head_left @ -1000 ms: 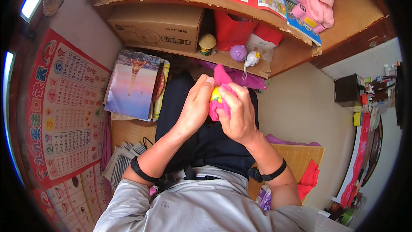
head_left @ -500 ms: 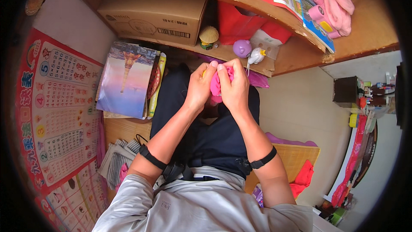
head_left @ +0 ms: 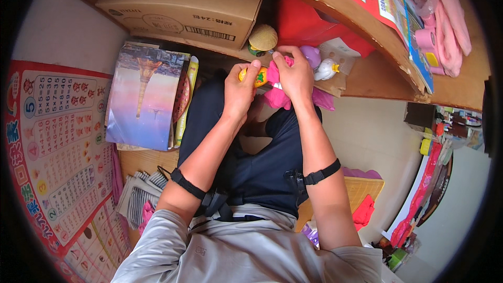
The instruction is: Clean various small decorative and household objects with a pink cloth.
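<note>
My left hand (head_left: 238, 93) grips a small rounded yellow toy (head_left: 260, 77) with a green mark, its thumb along the near side. My right hand (head_left: 296, 77) is closed on a bright pink cloth (head_left: 277, 98) that bunches against the toy's right end and hangs below the fingers. Both hands are close together above my lap, in front of the shelf. Just beyond them on the shelf are a small figurine with a straw hat (head_left: 263, 37), a purple round toy (head_left: 311, 56) and a white figurine with a yellow crown (head_left: 327, 69).
A cardboard box (head_left: 183, 15) and a red bag (head_left: 309, 23) fill the shelf under the curved desktop edge (head_left: 356, 10). Left of my knee stand books, the front one with a tower cover (head_left: 144, 99). Folded striped cloth (head_left: 141, 196) lies nearer. A wall chart (head_left: 68, 152) hangs at left.
The hands have moved slightly apart. The yellow toy, mostly hidden before, now shows between them, and the pink cloth has shifted right with my right hand. The whole view has tilted a little.
</note>
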A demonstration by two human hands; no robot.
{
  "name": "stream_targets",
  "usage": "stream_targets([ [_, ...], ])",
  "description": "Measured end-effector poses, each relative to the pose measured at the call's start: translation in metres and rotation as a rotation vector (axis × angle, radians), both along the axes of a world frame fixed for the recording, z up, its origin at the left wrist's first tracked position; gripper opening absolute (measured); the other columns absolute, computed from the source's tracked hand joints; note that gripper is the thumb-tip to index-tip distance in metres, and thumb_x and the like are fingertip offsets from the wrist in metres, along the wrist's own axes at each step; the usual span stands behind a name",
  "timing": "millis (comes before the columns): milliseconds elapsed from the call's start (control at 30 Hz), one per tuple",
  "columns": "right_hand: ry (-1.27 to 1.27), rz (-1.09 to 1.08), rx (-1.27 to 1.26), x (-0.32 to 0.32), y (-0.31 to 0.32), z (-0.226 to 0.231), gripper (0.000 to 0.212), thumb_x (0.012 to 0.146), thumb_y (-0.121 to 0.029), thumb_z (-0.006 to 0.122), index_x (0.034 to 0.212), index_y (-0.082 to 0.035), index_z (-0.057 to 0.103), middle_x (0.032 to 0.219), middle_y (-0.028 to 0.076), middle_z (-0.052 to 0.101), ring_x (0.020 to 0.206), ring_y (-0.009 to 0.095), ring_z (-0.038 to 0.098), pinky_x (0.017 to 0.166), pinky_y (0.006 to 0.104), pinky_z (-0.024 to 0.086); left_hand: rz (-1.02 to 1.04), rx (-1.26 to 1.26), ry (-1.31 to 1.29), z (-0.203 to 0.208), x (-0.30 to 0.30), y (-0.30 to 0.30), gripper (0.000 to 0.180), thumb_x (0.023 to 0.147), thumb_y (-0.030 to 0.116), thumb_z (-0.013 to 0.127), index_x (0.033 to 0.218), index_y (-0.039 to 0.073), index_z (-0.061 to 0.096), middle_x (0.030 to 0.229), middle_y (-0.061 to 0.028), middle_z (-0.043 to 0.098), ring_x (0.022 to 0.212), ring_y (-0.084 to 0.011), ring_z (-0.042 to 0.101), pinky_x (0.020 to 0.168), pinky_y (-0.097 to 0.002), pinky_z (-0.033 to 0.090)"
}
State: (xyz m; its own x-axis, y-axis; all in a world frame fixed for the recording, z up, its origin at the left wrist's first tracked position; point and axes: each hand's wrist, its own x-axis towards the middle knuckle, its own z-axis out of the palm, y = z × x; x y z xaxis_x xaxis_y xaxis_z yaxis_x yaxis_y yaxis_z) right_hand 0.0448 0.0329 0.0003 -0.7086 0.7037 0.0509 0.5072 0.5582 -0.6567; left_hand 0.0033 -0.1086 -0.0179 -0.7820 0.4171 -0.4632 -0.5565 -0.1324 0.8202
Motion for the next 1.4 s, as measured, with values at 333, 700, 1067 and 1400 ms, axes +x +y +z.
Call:
stream_targets([
  [333,-0.372,0.085,0.291,-0.021,0.0,-0.017,0.04,0.092,-0.038,0.074,0.124,-0.014,0.07,0.095,0.018,0.078,0.089,0.046,0.074,0.079,0.0562,0.057,0.217,-0.045,0.094,0.008,0.007,-0.01,0.045,0.095,0.036,0.082,0.115,0.006,0.056,0.079,0.0014,0.057,0.056,-0.0035,0.048,0.046,-0.0204,0.035],
  [700,0.309,0.323,-0.294,0.04,-0.037,0.067,0.02,0.093,-0.01,0.077,0.113,-0.006,0.078,0.093,0.008,0.08,0.082,0.013,0.075,0.076,0.0294,0.057,-0.082,0.007,0.548,0.011,0.019,-0.039,0.052,0.085,0.018,0.087,0.124,0.003,0.056,0.114,-0.0119,0.067,0.104,-0.0181,0.065,0.093,-0.0338,0.054],
  [1067,0.143,0.455,0.041,0.074,-0.05,0.129,0.017,0.089,-0.016,0.078,0.105,-0.009,0.08,0.096,0.013,0.079,0.084,0.03,0.078,0.073,0.0373,0.06,-0.253,-0.063,0.835,0.052,0.034,-0.052,0.054,0.084,0.016,0.084,0.127,0.004,0.054,0.115,-0.0165,0.068,0.105,-0.0308,0.071,0.091,-0.0388,0.056],
  [1400,0.18,0.475,0.133,0.101,-0.062,0.158,0.033,0.089,-0.02,0.079,0.121,-0.013,0.075,0.094,0.013,0.077,0.078,0.031,0.075,0.071,0.0384,0.059,-0.283,0.134,0.814,0.059,0.045,-0.058,0.052,0.088,0.009,0.081,0.129,0.005,0.049,0.129,-0.0121,0.059,0.109,-0.0211,0.064,0.095,-0.0381,0.055],
])
